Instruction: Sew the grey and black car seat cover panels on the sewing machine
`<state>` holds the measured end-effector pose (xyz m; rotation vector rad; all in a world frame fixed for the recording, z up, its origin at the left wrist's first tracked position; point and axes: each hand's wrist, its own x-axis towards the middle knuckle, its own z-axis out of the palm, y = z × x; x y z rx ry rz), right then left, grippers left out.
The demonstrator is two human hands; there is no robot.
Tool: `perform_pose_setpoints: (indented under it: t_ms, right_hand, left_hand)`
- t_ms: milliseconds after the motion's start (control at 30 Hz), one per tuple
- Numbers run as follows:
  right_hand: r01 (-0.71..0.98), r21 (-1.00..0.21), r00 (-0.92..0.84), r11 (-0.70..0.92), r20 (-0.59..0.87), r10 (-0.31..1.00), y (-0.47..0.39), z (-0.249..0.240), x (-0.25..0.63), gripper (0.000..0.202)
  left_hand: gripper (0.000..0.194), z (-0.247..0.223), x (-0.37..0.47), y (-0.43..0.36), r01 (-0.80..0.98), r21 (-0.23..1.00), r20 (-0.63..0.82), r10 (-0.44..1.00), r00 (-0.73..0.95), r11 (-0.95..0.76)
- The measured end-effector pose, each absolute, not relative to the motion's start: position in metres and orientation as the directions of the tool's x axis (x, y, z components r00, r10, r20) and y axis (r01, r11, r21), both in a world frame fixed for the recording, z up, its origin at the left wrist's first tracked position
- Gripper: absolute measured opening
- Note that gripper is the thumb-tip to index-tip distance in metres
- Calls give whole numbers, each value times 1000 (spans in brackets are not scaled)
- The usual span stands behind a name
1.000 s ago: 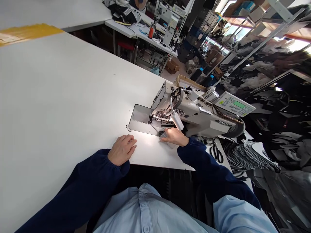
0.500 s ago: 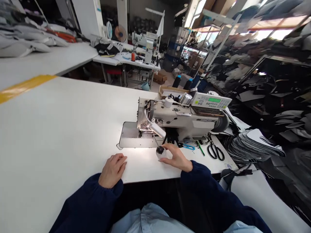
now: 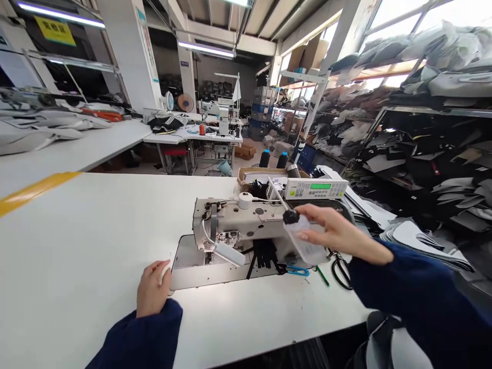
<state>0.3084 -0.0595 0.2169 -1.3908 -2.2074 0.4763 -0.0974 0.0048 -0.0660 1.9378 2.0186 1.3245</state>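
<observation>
My right hand (image 3: 330,230) grips a translucent oil bottle (image 3: 305,241) with a black cap and a long thin spout. It holds the bottle raised and tilted in front of the sewing machine (image 3: 265,220), spout pointing up and to the left. Thumb and fingers pinch its side near the cap. My left hand (image 3: 152,288) lies on the white table (image 3: 115,236), fingers loosely stretched and empty, beside the left end of the machine's metal bed plate (image 3: 188,279). Black strips (image 3: 264,254) lie under the machine arm.
Blue-handled snips (image 3: 298,270), a green pen (image 3: 323,277) and black scissors (image 3: 340,271) lie right of the machine. A control panel (image 3: 317,188) stands behind it, near two black thread cones (image 3: 282,160). Stacked cut pieces (image 3: 426,241) sit at the right.
My right hand has lifted the bottle off the table, up and to the right. My left hand has shifted left towards the bed plate's end. The head view has tilted upwards.
</observation>
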Motion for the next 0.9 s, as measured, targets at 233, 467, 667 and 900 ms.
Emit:
perform_pose_setpoints:
  t_ms: [233,467,667,900]
  right_hand:
    - [873,-243,-437,424,-2,899,-45,240,304,50]
    - [832,-288,-539,474,-219,814,-49,201,282,44]
    - [834,-246,-548,494,-255,797,-44,201,273,37]
    - [853,-234,-521,467,-319,792,-37,208,266,41]
  left_hand:
    - [29,-64,-91,26,793,578,525,832,-180,-193]
    - [29,-65,-88,23,798,568,512,846,-149,-203]
    - [30,-63,-84,24,808,555,484,867,-120,-198]
    - [30,-58,-79,20,814,554,414,906,-88,-174]
